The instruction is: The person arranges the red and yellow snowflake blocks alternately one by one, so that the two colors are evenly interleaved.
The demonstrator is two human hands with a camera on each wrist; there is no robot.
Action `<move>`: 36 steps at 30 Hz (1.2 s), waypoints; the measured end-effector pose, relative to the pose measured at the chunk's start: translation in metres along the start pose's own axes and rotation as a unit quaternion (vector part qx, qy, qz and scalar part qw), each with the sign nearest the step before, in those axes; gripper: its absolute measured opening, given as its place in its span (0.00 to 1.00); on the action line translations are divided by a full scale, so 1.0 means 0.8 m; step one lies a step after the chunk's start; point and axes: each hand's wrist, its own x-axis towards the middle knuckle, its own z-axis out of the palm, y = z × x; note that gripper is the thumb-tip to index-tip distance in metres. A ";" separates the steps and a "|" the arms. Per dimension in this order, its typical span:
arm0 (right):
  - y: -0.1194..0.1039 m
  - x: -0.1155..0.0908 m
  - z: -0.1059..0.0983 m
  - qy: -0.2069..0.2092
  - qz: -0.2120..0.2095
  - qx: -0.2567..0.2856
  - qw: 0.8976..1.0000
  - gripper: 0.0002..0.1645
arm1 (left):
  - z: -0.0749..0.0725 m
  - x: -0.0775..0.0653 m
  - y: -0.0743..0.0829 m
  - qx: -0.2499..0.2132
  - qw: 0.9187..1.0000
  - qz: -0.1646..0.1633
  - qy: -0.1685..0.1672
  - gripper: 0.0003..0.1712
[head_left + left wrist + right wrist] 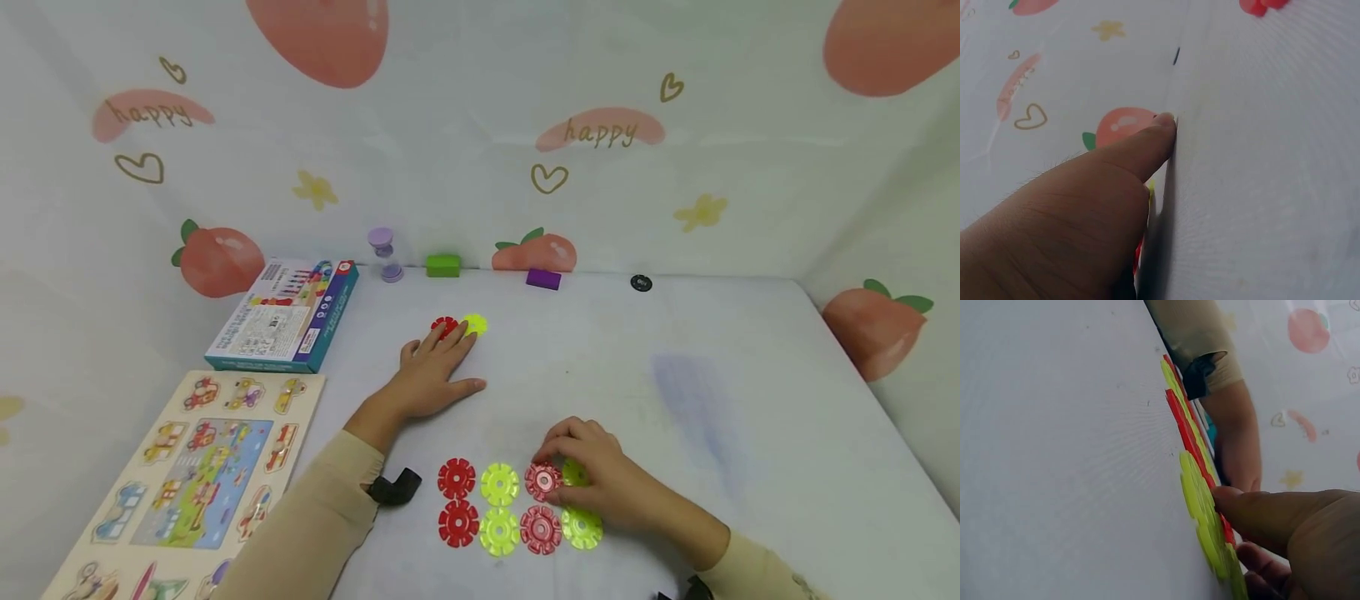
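Observation:
Red and yellow-green notched plastic discs lie in two rows near the front of the table. My right hand grips a red notched disc in the back row, thumb and forefinger at opposite edges. A yellow-green disc is partly hidden under that hand. In the right wrist view, the thumb lies against the row's edge. Farther back, my left hand reaches out with fingers spread, fingertips on a red disc and a yellow-green disc lying side by side.
At left lie a wooden puzzle board and a flat box. Along the back stand a purple hourglass, a green block, a purple block and a black disc. Patterned cloth hangs behind.

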 end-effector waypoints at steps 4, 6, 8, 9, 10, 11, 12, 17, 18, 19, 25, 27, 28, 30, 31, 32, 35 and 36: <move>-0.004 0.003 -0.003 -0.015 0.011 0.003 1.000 0.21 | 0.003 0.000 -0.001 0.002 1.000 0.000 0.004 0.51; -0.004 0.006 -0.006 -0.028 0.020 0.009 0.999 0.22 | 0.003 0.001 -0.001 0.004 1.000 0.000 0.006 0.52; -0.002 0.013 -0.010 -0.046 0.031 0.037 0.998 0.22 | 0.004 0.001 -0.002 0.005 1.000 -0.001 0.007 0.52; -0.001 0.017 -0.013 -0.054 0.038 0.052 0.996 0.20 | 0.004 0.000 -0.002 0.004 1.000 -0.001 0.007 0.52; 0.001 0.022 -0.017 -0.059 0.047 0.067 0.995 0.19 | 0.004 0.000 -0.002 0.003 1.000 -0.001 0.007 0.52; 0.003 0.028 -0.021 -0.063 0.056 0.084 0.993 0.17 | 0.004 0.000 -0.002 0.003 1.000 0.000 0.008 0.52; 0.005 0.034 -0.025 -0.062 0.063 0.098 0.991 0.16 | 0.004 0.000 -0.002 0.001 1.000 0.001 0.007 0.51; 0.019 0.075 -0.046 -0.008 0.127 0.149 0.981 0.11 | 0.003 0.000 -0.002 -0.002 1.000 0.001 0.003 0.51; 0.023 0.085 -0.049 0.008 0.142 0.155 0.978 0.12 | 0.003 -0.001 -0.002 -0.003 1.000 0.002 0.003 0.51; 0.028 0.095 -0.053 0.022 0.160 0.168 0.972 0.12 | 0.002 -0.002 -0.002 -0.004 1.000 0.003 0.003 0.51; 0.048 0.141 -0.065 0.081 0.206 0.222 0.949 0.19 | -0.001 -0.004 -0.002 -0.010 1.000 0.012 0.010 0.50; 0.046 0.147 -0.068 0.081 0.201 0.188 0.958 0.21 | 0.000 -0.004 -0.002 -0.012 1.000 0.014 0.013 0.50; 0.045 0.148 -0.069 0.079 0.193 0.156 0.966 0.22 | 0.000 -0.004 -0.002 -0.014 1.000 0.015 0.013 0.50; 0.040 0.146 -0.071 0.060 0.162 0.063 0.983 0.24 | 0.000 -0.004 -0.003 -0.012 1.000 0.016 0.012 0.50; 0.037 0.144 -0.072 0.043 0.139 0.007 0.989 0.26 | 0.001 -0.004 -0.003 -0.011 1.000 0.015 0.010 0.50; 0.034 0.142 -0.072 0.023 0.114 -0.050 0.992 0.28 | 0.000 -0.004 -0.004 -0.011 1.000 0.013 0.009 0.50; 0.027 0.130 -0.075 -0.045 0.065 -0.175 0.981 0.38 | 0.001 -0.003 -0.004 -0.005 1.000 0.010 0.006 0.50; 0.026 0.126 -0.076 -0.066 0.055 -0.200 0.976 0.42 | 0.001 -0.003 -0.003 -0.004 1.000 0.009 0.006 0.50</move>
